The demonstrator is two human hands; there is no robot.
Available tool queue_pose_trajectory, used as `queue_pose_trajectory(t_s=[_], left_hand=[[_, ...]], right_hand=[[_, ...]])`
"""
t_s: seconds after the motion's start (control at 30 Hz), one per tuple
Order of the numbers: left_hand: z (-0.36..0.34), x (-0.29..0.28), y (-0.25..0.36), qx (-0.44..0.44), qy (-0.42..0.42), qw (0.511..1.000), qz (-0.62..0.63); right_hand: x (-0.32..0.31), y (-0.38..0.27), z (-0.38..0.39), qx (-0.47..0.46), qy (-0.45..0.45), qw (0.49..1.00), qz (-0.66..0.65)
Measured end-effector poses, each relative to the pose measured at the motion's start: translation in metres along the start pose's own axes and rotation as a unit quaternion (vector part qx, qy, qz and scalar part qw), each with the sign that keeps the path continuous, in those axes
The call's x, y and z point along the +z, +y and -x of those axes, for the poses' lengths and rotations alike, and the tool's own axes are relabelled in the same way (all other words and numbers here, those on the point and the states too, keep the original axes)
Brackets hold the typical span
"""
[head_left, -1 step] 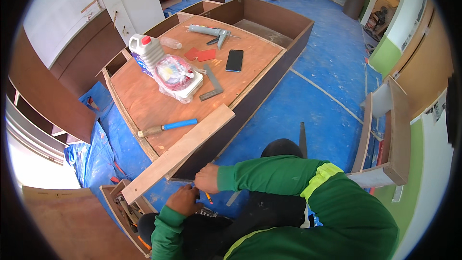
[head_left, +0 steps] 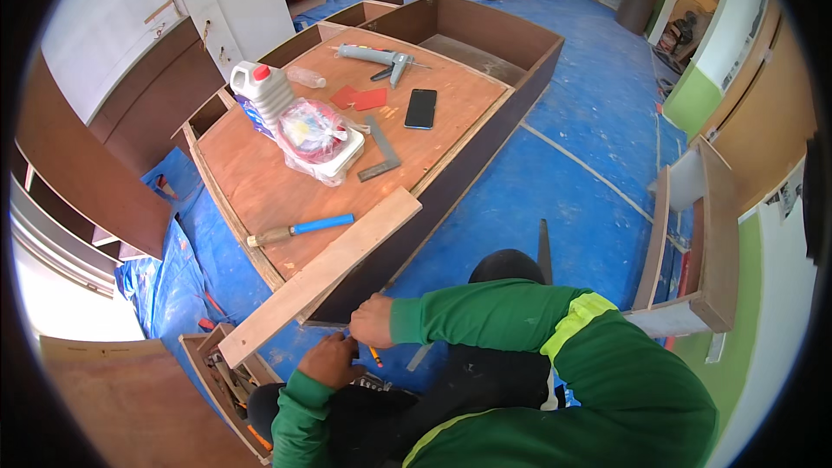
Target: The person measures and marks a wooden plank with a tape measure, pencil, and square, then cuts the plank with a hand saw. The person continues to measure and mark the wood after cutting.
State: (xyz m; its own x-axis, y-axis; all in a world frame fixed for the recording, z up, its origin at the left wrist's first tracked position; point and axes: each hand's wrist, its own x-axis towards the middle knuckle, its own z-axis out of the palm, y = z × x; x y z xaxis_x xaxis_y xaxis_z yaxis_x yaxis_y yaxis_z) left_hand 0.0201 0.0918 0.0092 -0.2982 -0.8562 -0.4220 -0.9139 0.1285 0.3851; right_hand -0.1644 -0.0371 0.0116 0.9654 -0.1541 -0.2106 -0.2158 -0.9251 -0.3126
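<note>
My left hand (head_left: 328,361) and my right hand (head_left: 373,321) meet low in the middle, beside the near corner of a large brown wooden cabinet (head_left: 451,180) lying flat. Both have curled fingers. From under my right hand sticks out the end of a yellow-orange pencil (head_left: 375,355), apparently in its grip. Between the hands shows a small bluish bit, too hidden to name; whatever my left fingers close on is out of sight. Just above my hands, a pale wooden board (head_left: 321,277) lies slanted across the cabinet's near edge and overhangs it at the left.
On the cabinet lie a blue-handled chisel (head_left: 302,229), a metal square (head_left: 380,156), a phone (head_left: 421,109), a caulking gun (head_left: 377,61), red sandpaper pieces (head_left: 358,98) and a white jug (head_left: 264,91). A wooden toolbox (head_left: 201,362) stands left, a drawer-like frame (head_left: 693,243) right. Blue sheeting (head_left: 598,139) covers the floor.
</note>
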Motion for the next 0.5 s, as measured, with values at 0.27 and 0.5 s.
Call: queue_pose_trajectory(t_s=[0.27,0.5], left_hand=[[-0.008,-0.007,0.003,-0.003,0.001,1.0,-0.011],[-0.009,-0.004,0.001,-0.005,0.002,1.0,-0.013]], right_hand=[[0.003,0.009,-0.003,0.005,0.01,1.0,0.007],[0.006,0.011,-0.005,0.001,0.01,1.0,0.009]])
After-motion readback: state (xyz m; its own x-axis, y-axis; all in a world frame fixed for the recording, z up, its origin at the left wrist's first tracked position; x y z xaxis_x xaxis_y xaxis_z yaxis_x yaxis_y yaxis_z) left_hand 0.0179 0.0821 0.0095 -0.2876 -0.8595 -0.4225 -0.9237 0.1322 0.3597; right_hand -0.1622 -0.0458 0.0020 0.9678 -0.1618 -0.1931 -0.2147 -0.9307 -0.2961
